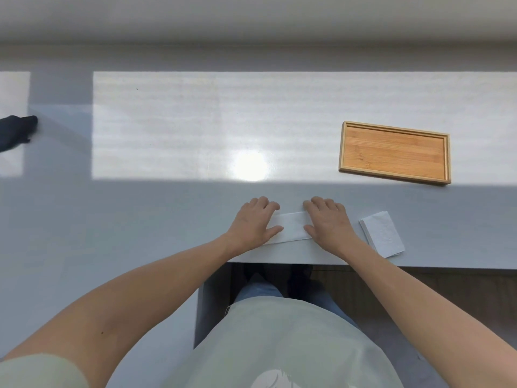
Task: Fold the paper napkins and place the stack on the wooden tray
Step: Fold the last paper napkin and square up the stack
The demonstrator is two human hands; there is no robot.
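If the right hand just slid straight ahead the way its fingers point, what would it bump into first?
Probably nothing: the right hand points away and slightly left, over bare table. The wooden tray lies off to its right, likely missed.

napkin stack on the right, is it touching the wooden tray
Apart. The head view shows bare table between the napkin stack and the wooden tray.
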